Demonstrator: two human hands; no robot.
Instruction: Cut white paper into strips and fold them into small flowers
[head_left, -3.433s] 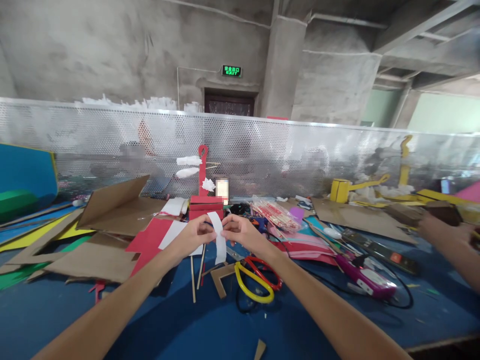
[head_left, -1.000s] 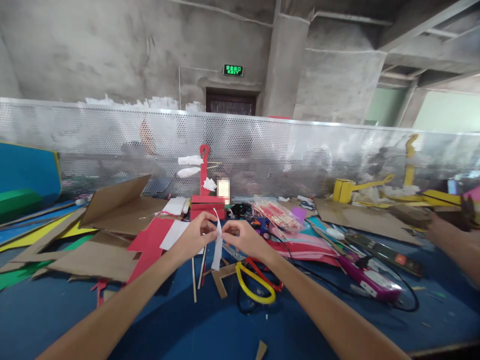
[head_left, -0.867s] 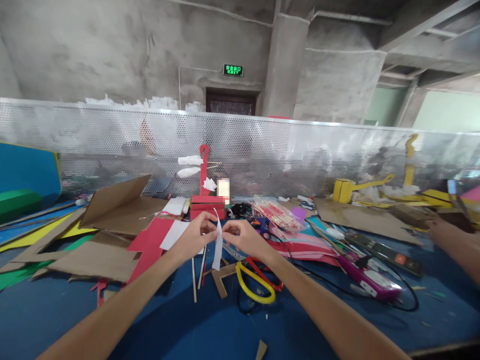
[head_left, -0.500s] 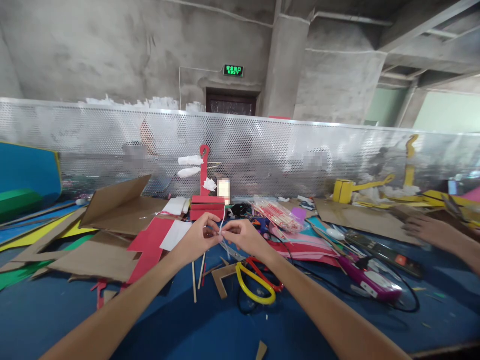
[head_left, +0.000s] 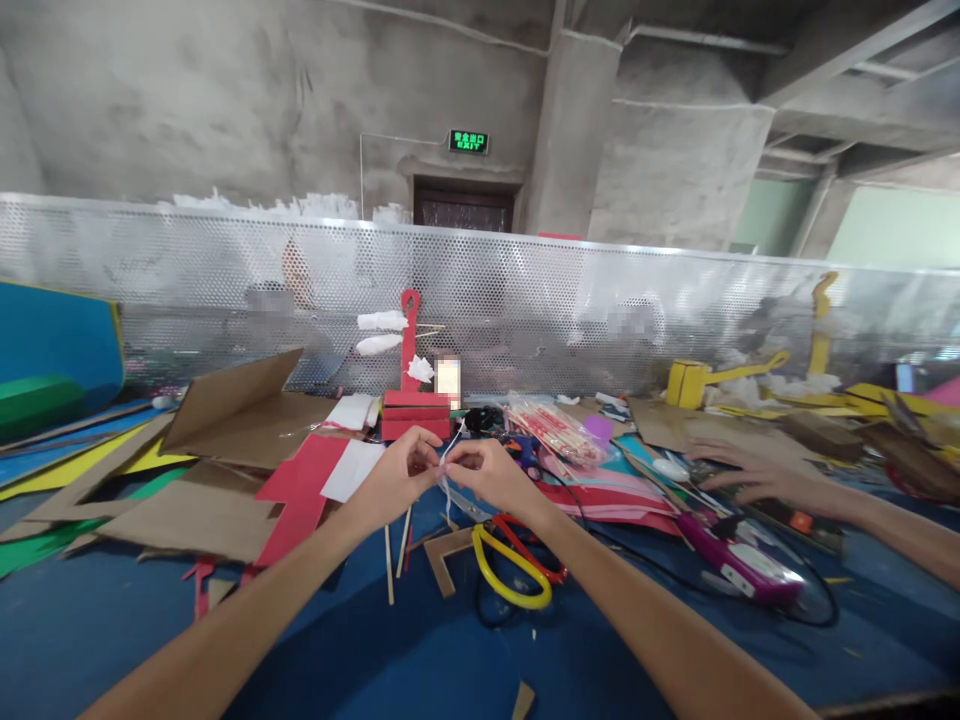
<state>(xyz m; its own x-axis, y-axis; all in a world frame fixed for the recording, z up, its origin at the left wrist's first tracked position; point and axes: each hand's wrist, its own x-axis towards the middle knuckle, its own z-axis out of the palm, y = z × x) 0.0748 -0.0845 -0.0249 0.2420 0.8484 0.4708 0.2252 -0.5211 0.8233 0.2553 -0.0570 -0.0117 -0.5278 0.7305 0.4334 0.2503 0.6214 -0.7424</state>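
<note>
Near the middle of the view, my left hand (head_left: 403, 468) and my right hand (head_left: 480, 470) meet fingertip to fingertip. Both pinch a thin white strip (head_left: 447, 484), whose ends stick out above and below the fingers. Just beyond them stands a red box (head_left: 416, 415) with an upright red post (head_left: 409, 345) bearing white tufts. Below my right hand lie scissors with yellow and red handles (head_left: 517, 590). Thin wooden sticks (head_left: 389, 565) lie under my left hand.
Cardboard (head_left: 202, 510) and red sheets (head_left: 300, 490) cover the left. On the right are a bag of sticks (head_left: 559, 430), a purple power strip (head_left: 742, 565) with a black cable, and another person's hand (head_left: 757, 475) reaching in. A perforated metal screen (head_left: 525, 300) stands behind.
The white strip's upper end now leans further right, while my hands stay in place. The other person's hand has moved left, over the tools beside the power strip.
</note>
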